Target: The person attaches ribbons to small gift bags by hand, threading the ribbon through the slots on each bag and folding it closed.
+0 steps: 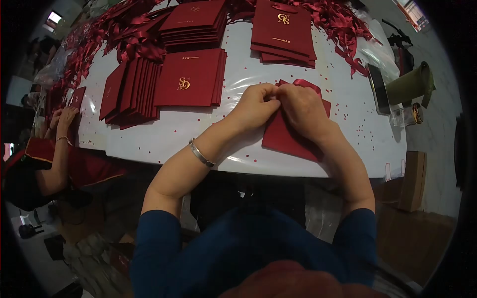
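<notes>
A red paper bag (293, 136) lies tilted on the white table (238, 159) in front of me. My left hand (258, 105) is at its top edge, thumb and fingers pinched together. Right beside it, my right hand (304, 110) has its fingers curled over the same edge, touching the left fingertips. A loop of red ribbon (309, 84) shows just behind my right hand. What the fingertips pinch is hidden between the hands. Stacked red bags with gold print (189, 82) lie to the left, and another stack (282, 32) lies beyond my hands.
Heaps of red ribbons (338, 30) run along the far side. A phone (378, 89), a green cylindrical object (410, 85) and a clear container (405, 116) are at the right edge. At the far left, a co-worker's hands (62, 119) are at another red bag (77, 101).
</notes>
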{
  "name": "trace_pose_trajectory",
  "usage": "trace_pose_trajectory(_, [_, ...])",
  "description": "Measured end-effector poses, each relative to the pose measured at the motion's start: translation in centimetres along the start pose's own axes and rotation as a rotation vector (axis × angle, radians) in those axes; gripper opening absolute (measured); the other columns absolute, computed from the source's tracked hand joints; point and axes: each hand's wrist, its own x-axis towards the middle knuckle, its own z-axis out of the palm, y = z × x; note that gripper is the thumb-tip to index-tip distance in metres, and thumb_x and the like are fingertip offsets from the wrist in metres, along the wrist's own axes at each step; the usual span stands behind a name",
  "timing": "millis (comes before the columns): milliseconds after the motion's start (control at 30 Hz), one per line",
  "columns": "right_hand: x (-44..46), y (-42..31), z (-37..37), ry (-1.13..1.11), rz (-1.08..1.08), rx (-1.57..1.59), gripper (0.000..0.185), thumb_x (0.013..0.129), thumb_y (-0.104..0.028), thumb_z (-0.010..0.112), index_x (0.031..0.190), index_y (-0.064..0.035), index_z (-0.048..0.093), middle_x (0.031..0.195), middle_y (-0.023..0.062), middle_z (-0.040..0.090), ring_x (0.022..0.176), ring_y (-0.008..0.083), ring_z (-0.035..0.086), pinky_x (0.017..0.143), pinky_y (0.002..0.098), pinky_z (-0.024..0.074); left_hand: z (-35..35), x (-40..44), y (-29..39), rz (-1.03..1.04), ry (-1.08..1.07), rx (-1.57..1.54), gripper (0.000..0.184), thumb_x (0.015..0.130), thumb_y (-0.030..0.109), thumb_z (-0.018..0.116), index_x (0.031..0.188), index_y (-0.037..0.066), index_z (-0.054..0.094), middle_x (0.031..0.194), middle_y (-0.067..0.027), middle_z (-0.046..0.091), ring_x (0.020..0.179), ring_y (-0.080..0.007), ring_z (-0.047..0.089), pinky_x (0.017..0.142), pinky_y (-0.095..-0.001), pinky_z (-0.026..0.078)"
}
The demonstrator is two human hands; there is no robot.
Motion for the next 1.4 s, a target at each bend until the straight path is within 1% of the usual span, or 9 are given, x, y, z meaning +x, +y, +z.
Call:
trace_pose_trajectory(267, [-0.8,0.7,-0.9,0.013,-0.025,-0.106,0.014,0.077,-0.008,0.066,0.074,-0.0075,0.053,0.069,0.0074,0.054,0.068,0.0257,0.053,0.061,0.0384,0.0442,-1.5,1.1,-1.3,0.108,-0.078,-0.022,0.026,0.091,-0.003,0.045,0.115,-0.006,0.056,0.097,-0.0071,0.062,0.086,-0.0103,0.058,0.078,-0.0238,0.05])
trace_pose_trajectory(333, [-0.8,0.5,-0.5,-0.004,-0.037,-0.116,0.014,0.077,-0.009,0.066,0.074,-0.0075,0.052,0.07,0.0071,0.053,0.068,0.0255,0.052,0.06,0.0382,0.0433,-2.1,0.6,0.3,-0.086,-0.167,-0.073,0.026,0.091,-0.002,0.046,0.114,-0.007,0.058,0.093,-0.0064,0.063,0.084,-0.0101,0.058,0.077,-0.0239,0.049])
trace_pose_trajectory(400, [-1.0,0.6,-0.2,-0.007,-0.059,-0.121,0.016,0.078,-0.01,0.066,0.073,-0.0076,0.051,0.07,0.0068,0.052,0.066,0.0251,0.051,0.059,0.0378,0.0407,-2.9,0.6,0.4,-0.036,-0.224,0.064,0.029,0.089,0.003,0.049,0.114,-0.006,0.06,0.087,-0.0065,0.065,0.082,-0.0122,0.06,0.073,-0.026,0.049])
trace_pose_trajectory(467, [-1.2,0.8,-0.2,0.015,-0.055,-0.117,0.016,0.078,-0.01,0.066,0.073,-0.0077,0.051,0.07,0.0069,0.052,0.066,0.025,0.051,0.059,0.0375,0.0407,-2.4,0.2,0.8,0.228,-0.129,0.614,0.027,0.089,0.006,0.052,0.112,-0.001,0.063,0.086,-0.011,0.065,0.08,-0.0162,0.061,0.072,-0.0284,0.049])
trace_pose_trajectory(500, [-1.4,0.9,-0.1,0.035,-0.059,-0.103,0.016,0.078,-0.01,0.066,0.073,-0.0078,0.05,0.07,0.0069,0.053,0.066,0.0249,0.051,0.059,0.0372,0.0406,-1.9,0.2,0.5,0.426,-0.041,0.735,0.019,0.085,0.008,0.056,0.1,0.004,0.067,0.082,-0.0136,0.062,0.076,-0.0246,0.061,0.069,-0.0336,0.049])
trace_pose_trajectory(600, [-1.5,1.1,0.0,0.058,-0.065,-0.07,0.016,0.078,-0.011,0.067,0.075,-0.0079,0.052,0.07,0.0069,0.053,0.067,0.0245,0.051,0.059,0.037,0.0405,-1.4,0.5,0.1,0.556,0.098,1.037,0.01,0.082,0.009,0.059,0.088,0.006,0.066,0.08,-0.0134,0.058,0.077,-0.0312,0.059,0.068,-0.0386,0.048])
trace_pose_trajectory(833, [-1.8,1.1,-0.1,0.072,-0.046,-0.094,0.012,0.078,-0.011,0.068,0.08,-0.0066,0.057,0.072,0.0061,0.055,0.069,0.024,0.053,0.061,0.0362,0.0424,-3.1,-1.1,2.7,0.575,0.274,1.414,0.007,0.076,0.011,0.068,0.082,0.009,0.07,0.08,-0.0055,0.059,0.072,-0.0255,0.062,0.062,-0.0359,0.047])
trace_pose_trajectory(1033, [-1.8,0.9,-0.4,0.078,-0.017,-0.189,0.016,0.069,-0.008,0.07,0.08,-0.0072,0.058,0.077,0.0063,0.056,0.075,0.0241,0.054,0.064,0.0357,0.0441,-4.7,-1.6,4.7,0.456,0.579,1.288,0.008,0.079,0.015,0.07,0.081,0.007,0.07,0.078,-0.0044,0.06,0.068,-0.0235,0.061,0.061,-0.0344,0.048])
trace_pose_trajectory(1400, [-3.8,4.6,-7.5,0.283,0.209,-0.404,0.015,0.074,-0.003,0.062,0.088,-0.0042,0.063,0.087,0.0102,0.062,0.084,0.0285,0.058,0.076,0.0394,0.0477,-4.8,-1.4,4.1,0.432,0.545,1.32,0.012,0.082,0.016,0.067,0.086,0.005,0.07,0.078,-0.0071,0.059,0.069,-0.0238,0.06,0.062,-0.0351,0.047])
